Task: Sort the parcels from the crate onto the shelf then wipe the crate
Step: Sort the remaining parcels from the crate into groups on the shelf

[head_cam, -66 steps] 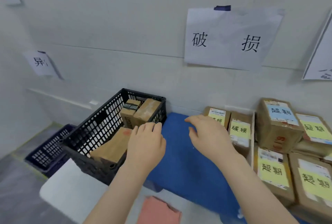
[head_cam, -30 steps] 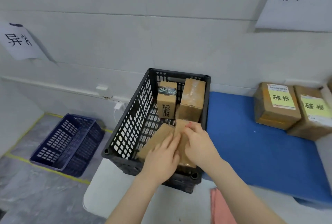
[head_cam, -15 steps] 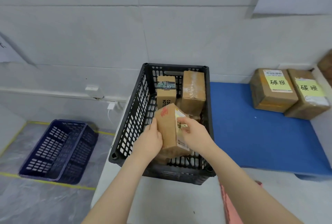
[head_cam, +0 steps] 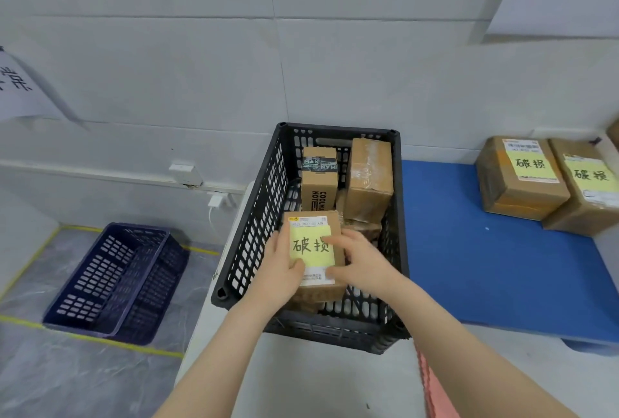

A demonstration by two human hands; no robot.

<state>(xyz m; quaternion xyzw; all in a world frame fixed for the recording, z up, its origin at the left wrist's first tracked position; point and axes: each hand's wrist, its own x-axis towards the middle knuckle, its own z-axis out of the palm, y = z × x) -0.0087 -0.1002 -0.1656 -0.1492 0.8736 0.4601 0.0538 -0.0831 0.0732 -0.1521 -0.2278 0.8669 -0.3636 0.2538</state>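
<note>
Both hands — left hand (head_cam: 279, 270), right hand (head_cam: 360, 262) — grip a yellow-labelled parcel (head_cam: 313, 252) above the black crate (head_cam: 254, 216), covering its lower label. Crate contents: a printed carton (head_cam: 318, 180) and a taped box (head_cam: 370, 178) — parcels beneath are partly hidden.

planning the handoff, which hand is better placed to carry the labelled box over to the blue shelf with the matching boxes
Right. Both hands grip the brown cardboard parcel with the yellow note, but the right hand is on the side nearer the blue shelf mat; the left hand would have to cross over.

Labelled brown parcel (head_cam: 313, 250) held over black crate (head_cam: 258, 216), two parcels inside
</note>
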